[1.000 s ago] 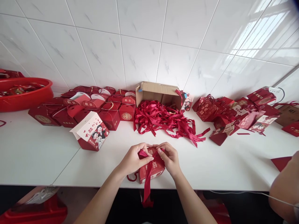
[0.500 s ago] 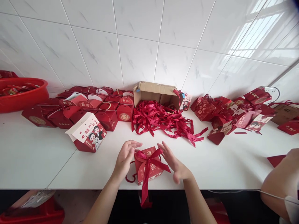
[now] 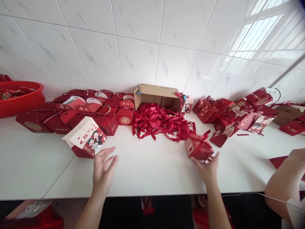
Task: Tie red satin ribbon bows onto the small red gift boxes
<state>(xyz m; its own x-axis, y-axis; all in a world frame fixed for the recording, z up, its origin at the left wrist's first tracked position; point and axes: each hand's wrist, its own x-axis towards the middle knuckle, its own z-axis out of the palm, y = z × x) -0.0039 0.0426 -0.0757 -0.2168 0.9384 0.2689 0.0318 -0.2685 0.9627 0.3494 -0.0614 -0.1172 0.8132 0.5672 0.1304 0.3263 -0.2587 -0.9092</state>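
Observation:
My right hand (image 3: 208, 167) grips the lower end of a small red gift box (image 3: 199, 148) tied with a ribbon bow. The box is tilted and blurred by motion, in front of the ribbon heap's right end. My left hand (image 3: 103, 167) is empty, its fingers apart, beside the near right corner of a cream-and-red gift box (image 3: 89, 136) with a cartoon couple on it. Whether the fingers touch that box I cannot tell. Loose dark-red ribbons (image 3: 162, 122) spill out of a cardboard box (image 3: 158, 90) lying on its side by the wall.
Rows of red gift boxes (image 3: 107, 119) stand at the back left, next to a red basin (image 3: 21, 98). More ribboned boxes (image 3: 233, 117) are piled at the right. Another person's arm (image 3: 286, 178) rests at the right edge of the white table (image 3: 147, 175).
The ribboned gift box has gone from the front middle to the right in my right hand. My left hand has moved left, toward the cream-and-red box.

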